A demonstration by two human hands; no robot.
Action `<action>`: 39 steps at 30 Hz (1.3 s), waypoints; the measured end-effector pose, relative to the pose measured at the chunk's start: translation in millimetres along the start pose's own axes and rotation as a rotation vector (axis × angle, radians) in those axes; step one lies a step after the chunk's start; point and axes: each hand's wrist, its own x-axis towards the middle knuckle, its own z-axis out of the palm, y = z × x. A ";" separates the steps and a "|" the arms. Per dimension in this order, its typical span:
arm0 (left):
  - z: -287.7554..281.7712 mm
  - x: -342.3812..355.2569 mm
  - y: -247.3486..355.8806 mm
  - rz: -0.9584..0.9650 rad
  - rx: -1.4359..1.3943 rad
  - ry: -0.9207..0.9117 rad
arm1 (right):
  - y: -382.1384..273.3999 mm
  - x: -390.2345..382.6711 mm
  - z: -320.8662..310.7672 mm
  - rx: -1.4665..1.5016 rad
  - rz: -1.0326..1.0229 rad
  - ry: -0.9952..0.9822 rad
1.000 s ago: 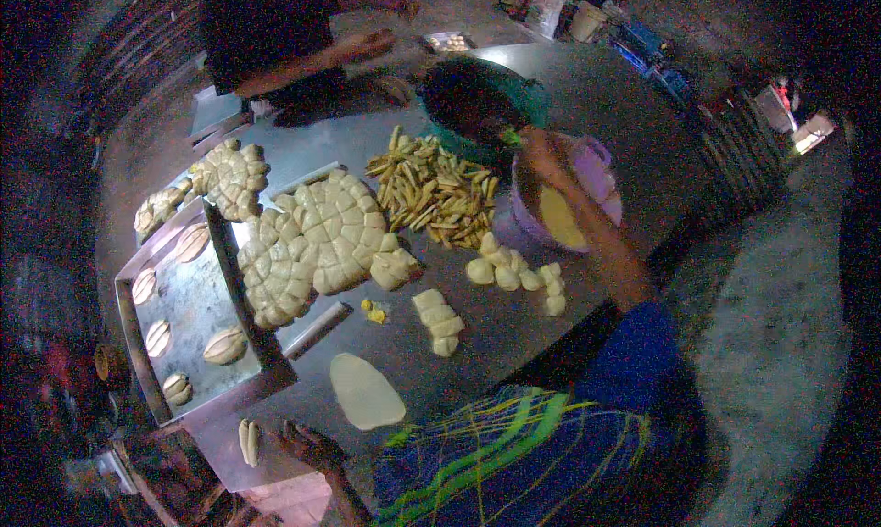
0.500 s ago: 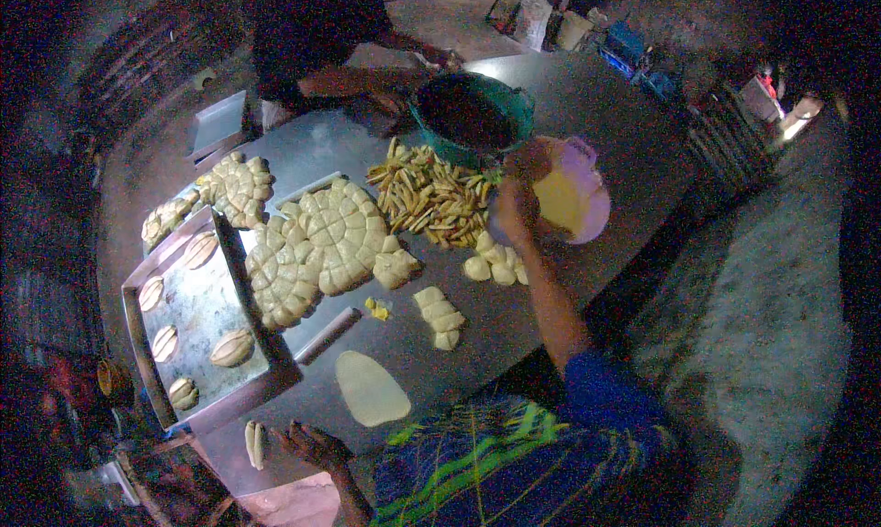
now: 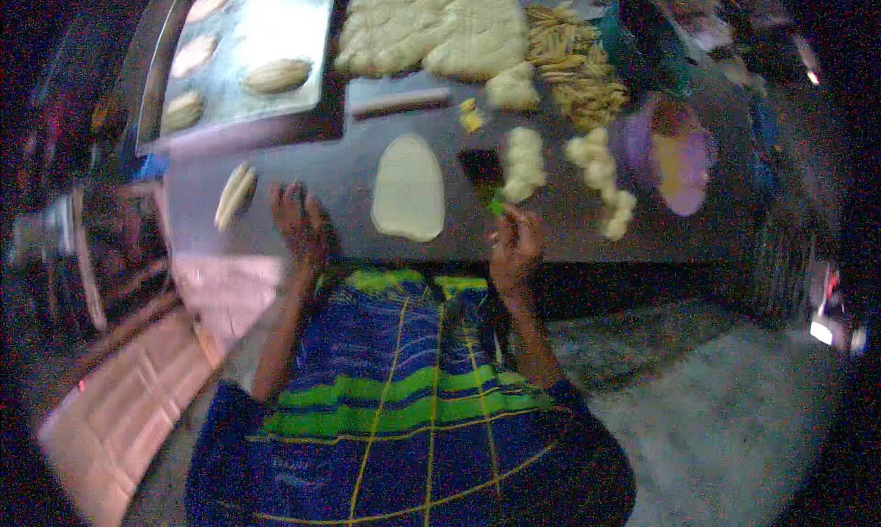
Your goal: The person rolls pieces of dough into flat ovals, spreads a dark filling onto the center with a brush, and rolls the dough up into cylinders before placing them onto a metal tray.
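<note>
My right hand [image 3: 516, 243] is closed on the green handle of a brush [image 3: 481, 167] with a broad dark head, held over the table's near side. Left of the brush lies a flat, oval sheet of dough [image 3: 408, 189]. My left hand [image 3: 301, 220] rests at the table edge with its fingers stretched out, apart from the sheet. Beside it is a long, folded dough piece [image 3: 236, 196]. A cluster of small dough pieces [image 3: 525, 166] sits just right of the brush, with more dough balls [image 3: 601, 174] beyond. The picture is blurred by motion.
A metal tray [image 3: 335, 64] with several shaped dough pieces stands at the left. Behind are massed dough pieces [image 3: 436, 27], a heap of finger-shaped pieces [image 3: 574, 64], a dark green basin [image 3: 674, 64] and a purple bowl [image 3: 638, 146] with yellowish contents. A yellow lump [image 3: 471, 114] lies mid-table.
The view has turned and tipped down. My right hand has come from the purple bowl to the near side, and the green-handled brush now shows in it. My left hand stays near the folded dough.
</note>
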 end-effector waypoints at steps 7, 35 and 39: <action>-5.0 20.2 23.6 0.064 -0.111 0.004 | 42.7 -81.3 39.3 -0.071 0.113 -0.225; 54.4 43.8 57.5 0.068 -0.036 -0.061 | 69.7 42.0 -55.9 -0.538 -0.521 -0.362; 55.5 40.2 54.1 0.085 -0.029 -0.051 | 88.0 30.1 -33.3 -0.237 0.071 -0.310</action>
